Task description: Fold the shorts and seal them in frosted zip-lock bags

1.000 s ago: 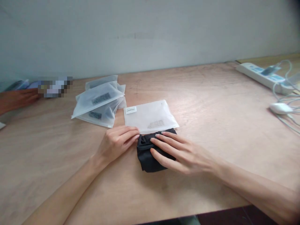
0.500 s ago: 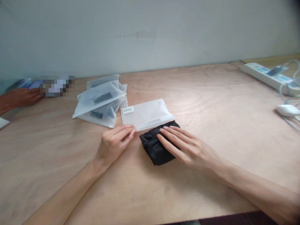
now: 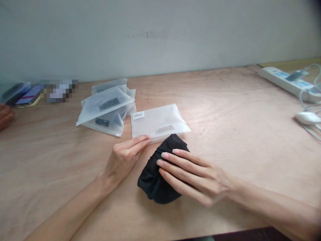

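My left hand point(image 3: 127, 152) pinches the near left edge of a frosted plastic zip bag point(image 3: 157, 118), which lies flat with a white label at its upper left corner. Close by on the right, my right hand point(image 3: 193, 174) grips a folded black cloth point(image 3: 160, 180), its fingers laid across the top and its thumb hidden. The cloth is turned at a slant and looks slightly raised, just in front of the bag's opening edge. Inside the bag, nothing dark shows.
Several frosted zip bags point(image 3: 107, 103) overlap to the left. A phone point(image 3: 28, 95) and other items lie at the far left, near another person's hand point(image 3: 5, 117). At the right are a power strip point(image 3: 288, 82), white cables and a white plug-like object point(image 3: 308, 117).
My right hand has drawn the black cloth toward me and turned it. The bag's near edge has come a little nearer. The other person's hand has pulled back left.
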### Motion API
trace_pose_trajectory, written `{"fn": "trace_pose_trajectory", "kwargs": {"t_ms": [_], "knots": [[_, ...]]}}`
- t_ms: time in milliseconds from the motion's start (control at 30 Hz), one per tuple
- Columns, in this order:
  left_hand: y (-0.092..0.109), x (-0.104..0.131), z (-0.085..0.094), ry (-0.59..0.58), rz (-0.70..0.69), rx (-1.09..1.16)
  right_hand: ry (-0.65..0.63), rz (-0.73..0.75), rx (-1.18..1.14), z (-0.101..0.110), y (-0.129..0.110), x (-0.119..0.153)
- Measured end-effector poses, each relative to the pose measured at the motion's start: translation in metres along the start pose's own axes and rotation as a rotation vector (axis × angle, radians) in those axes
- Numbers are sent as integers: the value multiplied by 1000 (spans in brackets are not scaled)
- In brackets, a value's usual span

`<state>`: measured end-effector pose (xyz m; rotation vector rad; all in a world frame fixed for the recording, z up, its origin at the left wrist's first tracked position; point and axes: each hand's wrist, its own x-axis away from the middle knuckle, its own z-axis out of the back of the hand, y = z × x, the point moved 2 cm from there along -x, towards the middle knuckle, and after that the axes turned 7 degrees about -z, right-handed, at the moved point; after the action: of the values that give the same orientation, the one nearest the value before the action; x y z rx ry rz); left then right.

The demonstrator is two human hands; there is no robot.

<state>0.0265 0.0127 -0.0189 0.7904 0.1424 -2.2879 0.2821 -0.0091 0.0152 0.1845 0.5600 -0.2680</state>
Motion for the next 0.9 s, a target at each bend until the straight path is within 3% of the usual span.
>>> {"fn": "trace_pose_trajectory", "kwargs": {"t_ms": [333,533,767,900], "knots": [[12,-7,4,91,-6,52,-155,-73,-144,-16,7,3],[13,-8,4,83,-8,78,-191,-14,-200,-19,6,4],[12,-3,1,44,-82,174,-276,-347,-103,-32,14,12],[9,-4,1,2,-79,176,-299,-405,-71,-33,16,14]]}}
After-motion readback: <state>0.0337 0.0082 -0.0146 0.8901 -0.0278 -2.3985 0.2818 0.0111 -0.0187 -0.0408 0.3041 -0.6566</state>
